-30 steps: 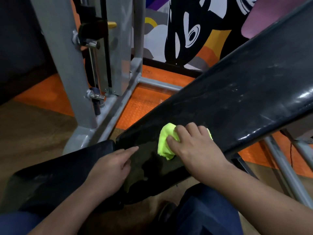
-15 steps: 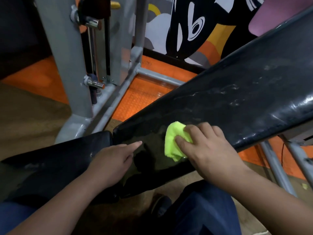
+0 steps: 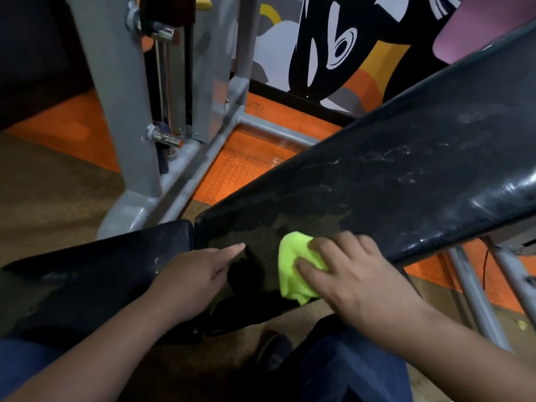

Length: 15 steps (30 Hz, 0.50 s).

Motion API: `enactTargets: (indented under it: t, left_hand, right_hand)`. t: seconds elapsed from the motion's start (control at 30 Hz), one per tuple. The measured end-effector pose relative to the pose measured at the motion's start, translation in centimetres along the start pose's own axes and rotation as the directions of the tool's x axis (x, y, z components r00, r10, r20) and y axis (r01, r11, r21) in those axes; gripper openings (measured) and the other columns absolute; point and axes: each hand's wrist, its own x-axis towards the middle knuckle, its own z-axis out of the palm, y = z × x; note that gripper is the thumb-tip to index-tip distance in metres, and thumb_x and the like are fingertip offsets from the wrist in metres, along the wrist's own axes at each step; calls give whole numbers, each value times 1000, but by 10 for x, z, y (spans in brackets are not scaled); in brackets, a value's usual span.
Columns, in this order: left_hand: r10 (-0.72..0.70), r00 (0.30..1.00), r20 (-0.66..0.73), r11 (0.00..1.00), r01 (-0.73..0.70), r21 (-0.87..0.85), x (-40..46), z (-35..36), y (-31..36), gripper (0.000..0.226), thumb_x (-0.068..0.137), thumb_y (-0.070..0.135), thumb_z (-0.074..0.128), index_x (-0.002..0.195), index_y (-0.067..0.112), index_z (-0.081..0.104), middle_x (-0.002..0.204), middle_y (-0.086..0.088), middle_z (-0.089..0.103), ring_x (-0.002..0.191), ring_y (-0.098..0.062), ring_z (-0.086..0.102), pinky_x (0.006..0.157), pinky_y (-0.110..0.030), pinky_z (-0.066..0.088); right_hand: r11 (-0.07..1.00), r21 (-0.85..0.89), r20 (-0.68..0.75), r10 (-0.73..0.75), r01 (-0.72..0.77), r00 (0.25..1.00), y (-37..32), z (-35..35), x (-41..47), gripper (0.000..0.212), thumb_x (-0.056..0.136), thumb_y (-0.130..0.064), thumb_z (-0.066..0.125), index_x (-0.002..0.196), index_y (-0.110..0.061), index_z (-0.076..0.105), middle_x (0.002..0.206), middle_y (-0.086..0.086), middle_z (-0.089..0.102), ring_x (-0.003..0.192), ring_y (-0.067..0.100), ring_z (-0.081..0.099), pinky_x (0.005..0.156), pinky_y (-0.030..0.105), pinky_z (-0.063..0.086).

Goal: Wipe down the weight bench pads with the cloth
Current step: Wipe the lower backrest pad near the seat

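A long black inclined back pad (image 3: 406, 175) of a weight bench slopes up from lower centre toward the upper right, its glossy vinyl streaked with pale smears and wet patches. Just beside its lower end, across a narrow gap, lies the black seat pad (image 3: 95, 274), flatter and running off to the left. Behind them stands a grey steel machine frame (image 3: 121, 111) with chrome pins, set on orange rubber floor tiles (image 3: 246, 166); a brown floor mat (image 3: 52, 192) lies nearer the viewer. A painted mural wall (image 3: 333, 47) in black, white, orange and purple fills the background. Grey bench legs (image 3: 475, 297) angle down at the right.

The person's right hand (image 3: 359, 274) lies flat, fingers spread and pressing down on a bunched neon yellow-green cloth (image 3: 295, 271), pinning it against the lower end of the back pad. The left hand (image 3: 191, 282) holds nothing; it rests near the gap between the two pads, index finger extended onto the back pad, the other fingers loosely curled. Dark blue trouser legs (image 3: 348, 369) show at the bottom.
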Motion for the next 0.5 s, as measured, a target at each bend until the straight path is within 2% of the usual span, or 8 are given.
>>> enactTargets:
  t: [0.07, 0.17, 0.23, 0.3, 0.37, 0.43, 0.5]
  left_hand:
    - [3, 1000, -7, 1000, -3, -15, 2, 1, -1, 51, 105, 30, 42, 150, 53, 33, 132, 20, 61, 109, -1, 57, 85, -23, 48]
    - [-3, 1000, 8, 1000, 3, -14, 2, 1, -3, 51, 105, 30, 43, 150, 52, 33, 139, 19, 57, 118, -4, 57, 90, -25, 49]
    - [-1, 1000, 18, 1000, 1, -7, 0, 0, -4, 51, 106, 30, 42, 151, 53, 32, 137, 18, 59, 115, -5, 58, 91, -29, 51]
    - [-3, 1000, 0, 1000, 3, -15, 0, -1, -6, 51, 106, 30, 42, 150, 54, 33, 133, 17, 61, 112, -4, 59, 90, -31, 51]
    - [-16, 1000, -13, 999, 16, -31, 1, 0, -8, 50, 105, 29, 43, 149, 54, 35, 134, 17, 61, 114, -5, 58, 90, -29, 51]
    - [-24, 1000, -6, 1000, 23, -20, 1, 1, -9, 51, 105, 29, 44, 149, 54, 34, 138, 18, 59, 118, -5, 57, 88, -25, 49]
    - [-19, 1000, 8, 1000, 19, -9, 0, 2, -10, 52, 106, 30, 43, 149, 55, 32, 139, 19, 58, 119, -5, 56, 82, -19, 45]
  right_hand:
    - [997, -10, -6, 72, -72, 997, 5, 0, 7, 46, 76, -15, 63, 122, -16, 61, 112, 16, 58, 87, 37, 52, 70, 47, 44]
    - [999, -35, 20, 12, -11, 1000, -3, 5, 8, 42, 79, -15, 52, 121, -16, 60, 113, 17, 58, 86, 37, 52, 70, 47, 43]
    - [1000, -17, 27, -9, 10, 1000, 0, 2, 2, 44, 79, -16, 60, 123, -17, 60, 115, 16, 58, 88, 37, 53, 70, 47, 44]
    - [997, -7, 10, 73, -73, 997, 9, -1, 9, 50, 73, -16, 72, 122, -17, 61, 113, 16, 57, 89, 37, 52, 70, 47, 44]
    - [994, -22, 27, 109, -108, 994, 5, 0, 18, 50, 71, -13, 71, 120, -15, 61, 110, 16, 57, 89, 38, 52, 70, 47, 43]
    - [998, -35, 31, 47, -46, 998, -4, 5, 19, 46, 74, -13, 64, 119, -15, 61, 109, 15, 57, 88, 37, 52, 69, 47, 43]
    - [999, -26, 34, 20, -19, 999, -2, 3, 16, 45, 74, -15, 66, 119, -17, 61, 110, 14, 57, 87, 36, 52, 69, 46, 43]
